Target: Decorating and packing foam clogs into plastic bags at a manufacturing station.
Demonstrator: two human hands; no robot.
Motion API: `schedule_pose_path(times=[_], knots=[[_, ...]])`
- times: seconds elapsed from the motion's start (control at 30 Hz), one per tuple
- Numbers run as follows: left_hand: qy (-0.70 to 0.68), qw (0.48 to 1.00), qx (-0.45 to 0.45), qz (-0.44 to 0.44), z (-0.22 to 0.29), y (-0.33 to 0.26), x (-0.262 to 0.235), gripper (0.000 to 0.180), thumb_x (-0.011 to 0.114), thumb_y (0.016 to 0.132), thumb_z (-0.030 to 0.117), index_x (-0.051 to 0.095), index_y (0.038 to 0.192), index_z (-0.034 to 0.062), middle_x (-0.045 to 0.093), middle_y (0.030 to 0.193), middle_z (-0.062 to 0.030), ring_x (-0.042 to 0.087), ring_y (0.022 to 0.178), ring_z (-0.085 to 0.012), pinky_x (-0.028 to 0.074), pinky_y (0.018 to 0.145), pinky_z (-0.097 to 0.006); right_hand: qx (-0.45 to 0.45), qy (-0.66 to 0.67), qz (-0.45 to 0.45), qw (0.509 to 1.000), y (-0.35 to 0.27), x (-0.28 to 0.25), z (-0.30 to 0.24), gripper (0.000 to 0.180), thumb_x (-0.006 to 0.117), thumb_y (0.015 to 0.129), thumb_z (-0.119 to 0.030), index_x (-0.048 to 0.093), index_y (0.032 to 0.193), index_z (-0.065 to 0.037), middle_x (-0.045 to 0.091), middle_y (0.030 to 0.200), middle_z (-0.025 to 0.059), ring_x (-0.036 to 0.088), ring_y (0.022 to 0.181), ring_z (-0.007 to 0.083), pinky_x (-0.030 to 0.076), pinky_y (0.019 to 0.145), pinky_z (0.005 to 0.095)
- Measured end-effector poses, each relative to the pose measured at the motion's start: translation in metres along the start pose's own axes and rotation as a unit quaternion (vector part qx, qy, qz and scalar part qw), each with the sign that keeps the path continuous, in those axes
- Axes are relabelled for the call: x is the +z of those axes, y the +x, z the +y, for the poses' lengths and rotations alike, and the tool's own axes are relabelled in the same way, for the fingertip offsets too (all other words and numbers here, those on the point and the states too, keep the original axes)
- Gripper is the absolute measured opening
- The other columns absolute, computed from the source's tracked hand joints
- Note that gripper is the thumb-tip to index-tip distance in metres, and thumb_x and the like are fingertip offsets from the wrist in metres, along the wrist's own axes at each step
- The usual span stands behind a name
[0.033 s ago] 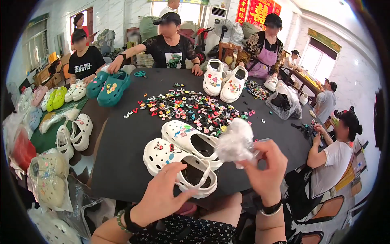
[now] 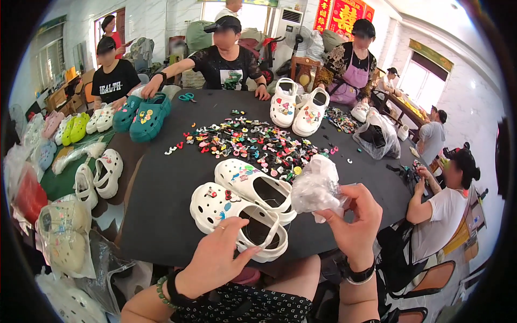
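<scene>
Black tabletop point(image 2: 172, 215) holds heaped charms point(image 2: 258, 142) across its middle, probably for shared reach. Toward the near edge, a nearer white shoe point(image 2: 237, 207) lies beside the farther white shoe point(image 2: 242, 179), toes left. The left hand's point(image 2: 215, 262) parted fingers meet the nearer shoe, perhaps steadying it; the right hand's point(image 2: 358, 223) fingers pinch crumpled plastic point(image 2: 316, 185), raised at right.

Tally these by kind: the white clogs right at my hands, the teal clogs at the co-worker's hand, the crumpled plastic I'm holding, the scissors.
White clogs: 2
Teal clogs: 2
Crumpled plastic bundle: 1
Scissors: 1
Total: 6
</scene>
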State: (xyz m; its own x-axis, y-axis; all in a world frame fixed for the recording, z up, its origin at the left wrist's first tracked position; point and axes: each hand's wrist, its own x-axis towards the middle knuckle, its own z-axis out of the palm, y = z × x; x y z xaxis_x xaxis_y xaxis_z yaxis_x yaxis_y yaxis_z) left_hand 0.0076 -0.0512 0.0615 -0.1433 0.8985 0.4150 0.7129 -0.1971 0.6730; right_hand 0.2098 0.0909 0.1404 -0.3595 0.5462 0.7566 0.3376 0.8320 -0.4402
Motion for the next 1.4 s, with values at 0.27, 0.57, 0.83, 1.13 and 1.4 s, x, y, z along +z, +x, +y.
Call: schedule_pose_path(times=[0.27,0.57,0.83,1.13,1.4], knots=[[0.015,0.993,-0.091,-0.072,-0.009,0.017,0.033,0.052,0.070,0.088,0.028,0.050,0.128,0.0026,0.062,0.116,-0.0211,0.069,0.080,-0.0345,0.055,0.069,-0.040,-0.088,-0.058,-0.036,0.994,0.005,0.017,0.005,0.042,0.088,0.062,-0.012,0.064,0.095,-0.003,0.064,0.081,0.0078,0.056,0.078,0.0282,0.046,0.066,0.0369],[0.080,0.988,0.112,-0.075,0.000,-0.009,0.071,0.040,0.064,0.089,0.019,0.055,0.125,0.0070,0.056,0.132,-0.0136,0.070,0.074,-0.0261,0.057,0.058,-0.036,-0.227,-0.127,-0.328,0.908,0.006,0.045,0.014,0.032,0.076,0.075,-0.015,0.062,0.102,-0.006,0.058,0.087,0.0078,0.057,0.084,0.0268,0.049,0.073,0.0358],[0.152,0.970,0.115,-0.153,-0.013,-0.020,0.080,0.037,0.064,0.087,0.019,0.057,0.120,0.0022,0.061,0.113,-0.0141,0.068,0.071,-0.0260,0.055,0.055,-0.033,-0.312,-0.145,-0.428,0.836,-0.006,0.106,0.000,0.012,0.064,0.074,-0.007,0.063,0.085,-0.002,0.060,0.090,0.0096,0.060,0.086,0.0251,0.052,0.073,0.0334],[0.134,0.972,0.162,-0.101,-0.022,-0.026,0.083,0.023,0.067,0.085,0.018,0.065,0.099,0.0007,0.061,0.120,-0.0163,0.066,0.067,-0.0260,0.055,0.058,-0.035,-0.018,0.015,-0.412,0.911,-0.017,0.142,0.017,0.023,0.063,0.078,-0.018,0.070,0.086,0.002,0.066,0.074,0.0229,0.065,0.068,0.0413,0.054,0.066,0.0445],[0.154,0.972,0.173,-0.048,-0.027,-0.037,0.076,0.039,0.069,0.082,0.020,0.065,0.117,0.0028,0.060,0.125,-0.0159,0.068,0.073,-0.0245,0.055,0.066,-0.033,0.007,0.081,-0.449,0.890,-0.022,0.133,0.015,0.038,0.070,0.079,-0.019,0.064,0.109,0.003,0.066,0.079,0.0200,0.068,0.076,0.0325,0.053,0.067,0.0412]])
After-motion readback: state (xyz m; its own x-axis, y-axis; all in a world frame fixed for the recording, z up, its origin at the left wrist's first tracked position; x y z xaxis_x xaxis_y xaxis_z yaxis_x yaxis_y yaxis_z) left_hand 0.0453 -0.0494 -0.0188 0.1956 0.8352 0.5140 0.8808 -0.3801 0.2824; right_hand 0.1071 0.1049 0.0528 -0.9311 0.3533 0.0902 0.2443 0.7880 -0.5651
